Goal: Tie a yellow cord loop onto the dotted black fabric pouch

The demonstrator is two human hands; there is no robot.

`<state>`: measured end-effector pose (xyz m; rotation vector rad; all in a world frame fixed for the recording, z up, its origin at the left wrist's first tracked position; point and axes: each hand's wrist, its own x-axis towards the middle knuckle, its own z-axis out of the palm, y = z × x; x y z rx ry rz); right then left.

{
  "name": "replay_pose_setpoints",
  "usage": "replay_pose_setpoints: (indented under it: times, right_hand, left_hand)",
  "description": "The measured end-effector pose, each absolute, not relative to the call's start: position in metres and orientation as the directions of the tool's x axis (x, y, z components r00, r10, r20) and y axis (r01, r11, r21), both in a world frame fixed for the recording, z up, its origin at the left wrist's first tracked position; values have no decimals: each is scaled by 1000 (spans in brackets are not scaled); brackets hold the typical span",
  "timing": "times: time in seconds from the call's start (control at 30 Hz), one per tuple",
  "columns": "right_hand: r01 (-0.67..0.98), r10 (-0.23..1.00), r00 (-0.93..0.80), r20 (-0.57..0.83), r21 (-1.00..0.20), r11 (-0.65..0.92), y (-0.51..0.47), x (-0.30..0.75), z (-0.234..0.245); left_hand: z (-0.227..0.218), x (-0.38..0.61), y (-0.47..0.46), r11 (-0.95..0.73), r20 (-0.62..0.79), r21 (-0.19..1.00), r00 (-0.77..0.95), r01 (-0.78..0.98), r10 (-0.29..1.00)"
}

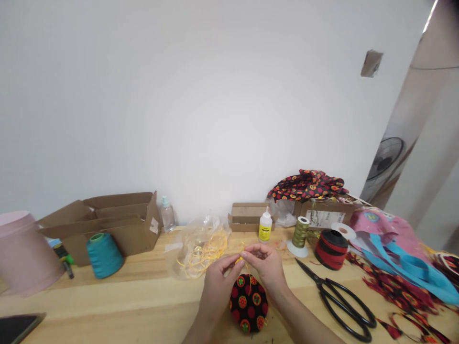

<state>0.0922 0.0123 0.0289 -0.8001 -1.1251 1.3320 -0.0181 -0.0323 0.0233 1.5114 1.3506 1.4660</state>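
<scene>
My left hand (217,282) and my right hand (265,265) meet over the wooden table (143,306), each pinching a thin yellow cord (241,259) between fingertips. Just below the hands lies a round black fabric piece (248,303) with red and green dots, and the cord runs down onto it. A clear plastic bag with more yellow cord (201,251) lies just behind my left hand.
Large black scissors (340,301) lie right of my hands. Behind stand a glue bottle (265,227), a gold thread spool (300,233), a red-black ribbon roll (332,248), a teal thread cone (103,255), cardboard boxes (114,222), a pink container (21,253) and blue ribbon (405,263).
</scene>
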Motion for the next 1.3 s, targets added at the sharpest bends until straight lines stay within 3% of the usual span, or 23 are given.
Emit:
replay_pose_setpoints:
  times: [0.2,0.53,0.8,1.3]
  right_hand:
    - [-310,982,-97,162,-943,125,11,93,31]
    - [-296,980,-58,192,-940,167,8,92,32]
    - [-346,988,-66,143,-932,112,9,90,27]
    - [-373,986,-143,83,-927,24,14,92,25]
  left_hand:
    - [32,-18,-35,-291,326,925,-116,245,938]
    - [24,-17,-29,-148,133,987,-210,-58,969]
    - [28,-18,-32,-179,191,981,-201,73,961]
    - [25,-20,-30,-133,125,990,-153,-40,980]
